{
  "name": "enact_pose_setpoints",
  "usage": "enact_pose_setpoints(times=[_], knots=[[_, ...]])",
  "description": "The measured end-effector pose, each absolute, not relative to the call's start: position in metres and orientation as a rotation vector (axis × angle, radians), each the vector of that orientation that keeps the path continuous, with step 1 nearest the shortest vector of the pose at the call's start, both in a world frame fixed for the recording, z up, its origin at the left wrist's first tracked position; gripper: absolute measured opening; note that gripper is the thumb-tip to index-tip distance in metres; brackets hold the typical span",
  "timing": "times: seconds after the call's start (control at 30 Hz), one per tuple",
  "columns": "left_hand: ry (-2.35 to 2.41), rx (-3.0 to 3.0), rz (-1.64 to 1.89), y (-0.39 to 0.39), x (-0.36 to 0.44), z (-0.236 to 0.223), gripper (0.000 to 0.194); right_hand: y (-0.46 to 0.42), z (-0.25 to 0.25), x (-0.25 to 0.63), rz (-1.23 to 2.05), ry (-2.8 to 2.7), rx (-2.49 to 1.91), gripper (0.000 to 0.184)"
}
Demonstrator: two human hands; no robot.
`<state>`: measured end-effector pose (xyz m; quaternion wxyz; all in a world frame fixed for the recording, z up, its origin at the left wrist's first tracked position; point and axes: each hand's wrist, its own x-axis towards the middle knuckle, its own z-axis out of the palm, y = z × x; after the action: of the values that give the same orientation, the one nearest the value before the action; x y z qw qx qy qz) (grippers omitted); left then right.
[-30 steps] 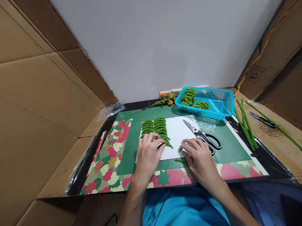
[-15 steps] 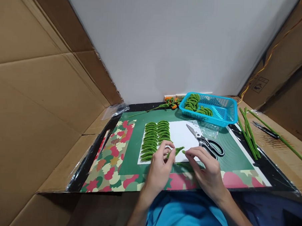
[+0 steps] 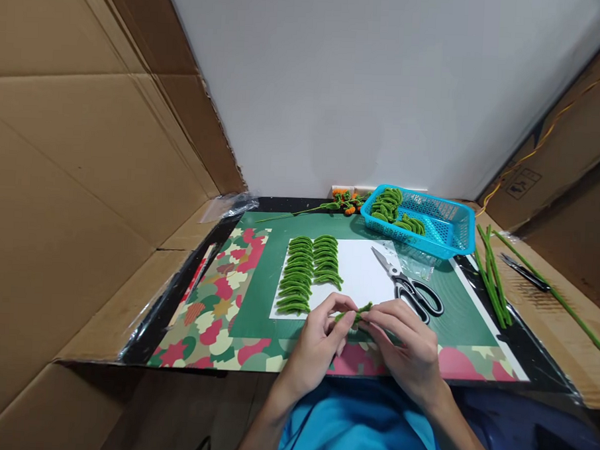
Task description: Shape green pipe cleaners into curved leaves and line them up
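Above the front of the cutting mat, my left hand (image 3: 320,335) pinches a small green pipe-cleaner leaf (image 3: 360,314) between thumb and fingers. My right hand (image 3: 407,336) has its fingertips closed on the leaf's other end. The fingers cover part of the leaf. Beyond my hands, on a white sheet (image 3: 355,270), lie two columns of curved green pipe-cleaner leaves (image 3: 296,271). The left column is longer than the right one. Black-handled scissors (image 3: 411,283) rest partly open just past my right hand, blades towards the far side.
A blue basket (image 3: 445,248) at the back right holds more green leaves. Orange pipe-cleaner flowers (image 3: 348,202) lie left of it. On the right are green pipe-cleaner stems (image 3: 494,280) and small snips (image 3: 524,271). Cardboard walls (image 3: 134,151) flank the green mat (image 3: 257,303).
My two hands have come together, and my right fingertips now meet the leaf in my left hand. The view has shifted slightly.
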<state>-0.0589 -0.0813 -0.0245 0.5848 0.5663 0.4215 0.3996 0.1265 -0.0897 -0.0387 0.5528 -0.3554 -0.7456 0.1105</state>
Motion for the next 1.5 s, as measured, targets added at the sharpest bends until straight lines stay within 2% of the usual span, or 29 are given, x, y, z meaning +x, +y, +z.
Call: enact_pose_setpoints(times=[0.27, 0.53, 0.93, 1.1, 1.27, 1.5], knots=[[0.949, 1.317, 0.937, -0.0816, -0.0592, -0.0217, 0.025, -0.0928, -0.0391, 0.1308, 0.132, -1.705, -0.919, 0.035], [0.929, 1.388, 0.871, -0.0842, -0.0606, -0.0178, 0.02, -0.0921, -0.0444, 0.1297, 0.23, -1.751, -0.808, 0.042], [0.975, 1.366, 0.909, -0.0841, -0.0595, -0.0221, 0.02, -0.0939, -0.0394, 0.1236, 0.345, -1.748, -0.858, 0.027], [0.993, 1.281, 0.973, -0.0816, -0.0563, -0.0248, 0.029, -0.0919, -0.0374, 0.1225, 0.423, -1.788, -0.892, 0.022], [1.012, 1.17, 1.051, -0.0787, -0.0572, -0.0267, 0.032, -0.0907, -0.037, 0.1218, 0.409, -1.769, -0.893, 0.02], [0.963, 1.049, 0.984, -0.075, -0.064, -0.026, 0.039, -0.0928, -0.0414, 0.1266, 0.373, -1.772, -0.801, 0.022]])
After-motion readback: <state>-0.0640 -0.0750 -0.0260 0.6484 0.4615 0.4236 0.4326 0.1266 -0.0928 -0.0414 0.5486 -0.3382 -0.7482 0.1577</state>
